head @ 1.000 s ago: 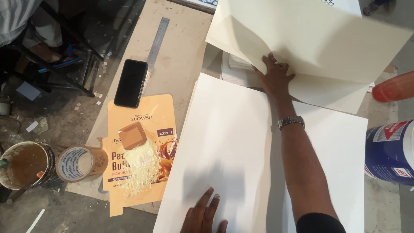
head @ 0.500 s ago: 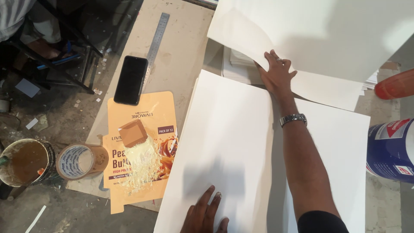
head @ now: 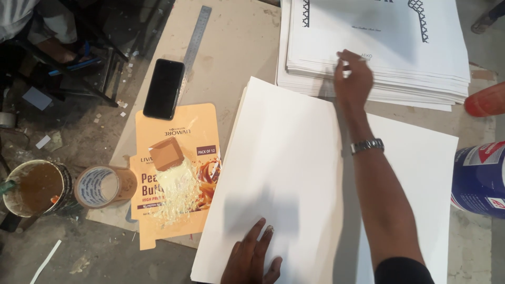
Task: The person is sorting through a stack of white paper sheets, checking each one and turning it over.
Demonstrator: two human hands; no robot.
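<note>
Sitting at far left, a glue pot [head: 32, 186], tape roll [head: 100, 185], orange flattened carton [head: 176, 173] and black phone [head: 164, 88] on the bench [head: 239, 47]. Pressing flat, fingers spread, left hand [head: 251, 259] on the blank white sheets [head: 286, 158]. Reaching, fingers loosely curled, right hand [head: 353, 76] touching the printed sheet stack [head: 379, 42].

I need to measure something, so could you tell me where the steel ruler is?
The ruler lies at upper left in the head view, just above the black phone.
</note>
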